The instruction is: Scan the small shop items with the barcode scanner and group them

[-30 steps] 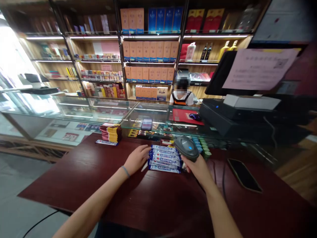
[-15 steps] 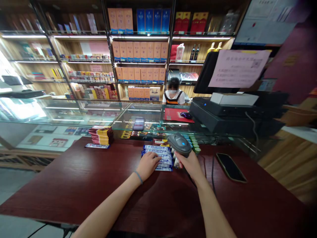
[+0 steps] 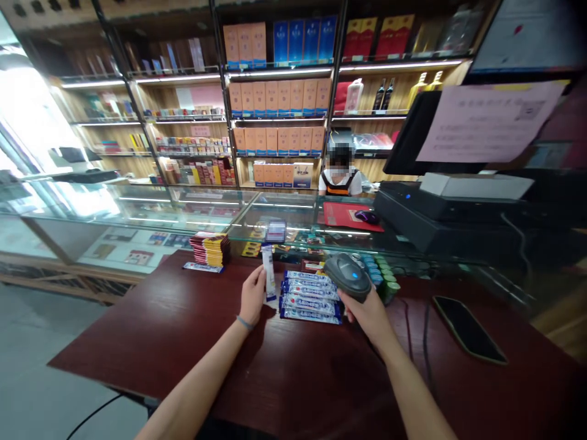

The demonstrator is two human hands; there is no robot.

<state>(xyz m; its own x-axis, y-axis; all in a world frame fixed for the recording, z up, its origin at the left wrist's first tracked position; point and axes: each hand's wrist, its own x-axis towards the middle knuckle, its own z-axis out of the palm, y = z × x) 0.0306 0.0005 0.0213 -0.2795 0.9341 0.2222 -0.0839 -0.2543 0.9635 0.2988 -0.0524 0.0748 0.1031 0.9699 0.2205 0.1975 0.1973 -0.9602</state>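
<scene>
My left hand [image 3: 253, 297] pinches a slim blue-and-white snack packet [image 3: 269, 274], held upright above the table with a barcode-like patch showing. Just right of it, several matching blue-and-white packets [image 3: 310, 299] lie in a stacked row on the dark red table. My right hand [image 3: 367, 311] is wrapped round the handle of a dark grey barcode scanner [image 3: 347, 275] with a blue light, its head over the right end of the row. To the left, a tall stack of red-and-yellow packets [image 3: 208, 249] stands behind a single blue-and-white packet [image 3: 203, 267] lying flat.
A phone [image 3: 468, 329] lies on the table at right, near a dark cable. Green-topped small tubs [image 3: 385, 278] stand behind the scanner. Beyond is a glass counter [image 3: 247, 208] with a monitor [image 3: 408, 134] and red mat [image 3: 342, 217]. A person [image 3: 340, 174] is behind the counter.
My left hand has lifted one packet off the row and moved it left, turning it upright. My right hand still holds the scanner. The camera view has turned slightly left.
</scene>
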